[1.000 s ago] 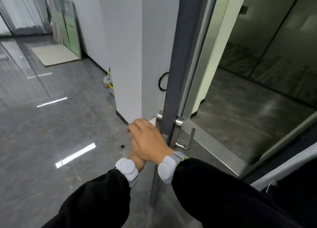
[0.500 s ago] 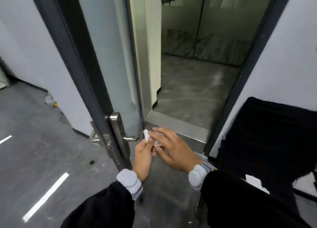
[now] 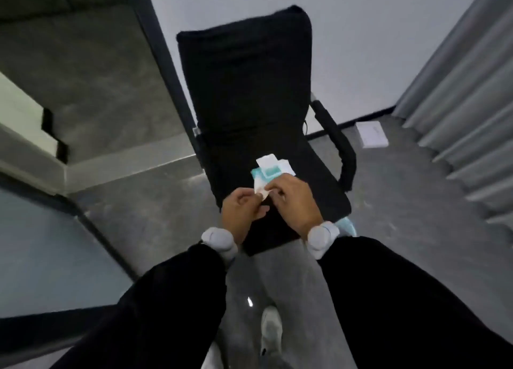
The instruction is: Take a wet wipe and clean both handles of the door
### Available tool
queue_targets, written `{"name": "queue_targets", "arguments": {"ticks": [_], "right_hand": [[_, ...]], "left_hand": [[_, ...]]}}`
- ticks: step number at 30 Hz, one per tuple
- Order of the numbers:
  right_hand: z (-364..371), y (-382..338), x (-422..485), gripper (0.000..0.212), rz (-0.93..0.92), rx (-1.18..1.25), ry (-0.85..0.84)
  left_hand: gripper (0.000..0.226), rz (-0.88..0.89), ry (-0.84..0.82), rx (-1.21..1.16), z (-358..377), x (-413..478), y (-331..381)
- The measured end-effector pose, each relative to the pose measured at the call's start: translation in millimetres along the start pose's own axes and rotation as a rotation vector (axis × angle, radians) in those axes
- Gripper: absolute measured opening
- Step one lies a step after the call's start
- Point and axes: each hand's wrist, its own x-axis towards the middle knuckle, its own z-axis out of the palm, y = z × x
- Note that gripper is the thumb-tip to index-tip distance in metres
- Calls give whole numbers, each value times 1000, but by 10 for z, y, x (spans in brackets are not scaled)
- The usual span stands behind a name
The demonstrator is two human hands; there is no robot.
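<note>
A small white wet wipe (image 3: 261, 190) is pinched between my left hand (image 3: 241, 211) and my right hand (image 3: 295, 200), both held over the front of a black office chair (image 3: 249, 90). On the chair seat just beyond my fingers lies a teal and white pack of wet wipes (image 3: 270, 168) with its flap lifted. The glass door (image 3: 41, 243) shows only as a dark-framed pane at the lower left; its handles are out of view.
The dark door frame (image 3: 163, 63) runs up left of the chair, with the open doorway behind it. Grey curtains (image 3: 472, 90) hang at the right. A white box (image 3: 372, 134) lies on the floor by the wall. My white shoe (image 3: 270, 329) is below.
My view has swung right, from the door handles to the chair. Both hands came off the door and now hold the wipe over the chair seat.
</note>
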Motion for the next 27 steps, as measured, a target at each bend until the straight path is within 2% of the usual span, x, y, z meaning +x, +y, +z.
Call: {"name": "queue_targets", "arguments": {"ticks": [4,7,9,13,18,23,25,27], "right_hand": [[-184,922,-597,16,208,-58,121],[-176,1597,-978,15,358,-144,138],[-88,2000,-1120,18,445,-182,126],[136,2756,-1217,21,613,-291,57],[568,3768,-1219,21,759,-275,-21],[819,4386,-1196,21,857,-369,-224],[896,4603,-1197,29,899,-369,-286],[934,4750,-1223,49,959,-256,-331]], "left_hand": [[11,-85,-137,52,541,183,-467],[10,-182,-193,137,932,428,-888],[9,-185,-219,221,1107,636,-1127],[11,-179,-266,339,1466,1064,-1522],[12,-186,-287,387,1777,1614,-2038],[14,-216,-282,323,1897,1841,-2311],[16,-246,-261,307,1909,1911,-2408],[15,-249,-268,300,1903,1944,-2450]]}}
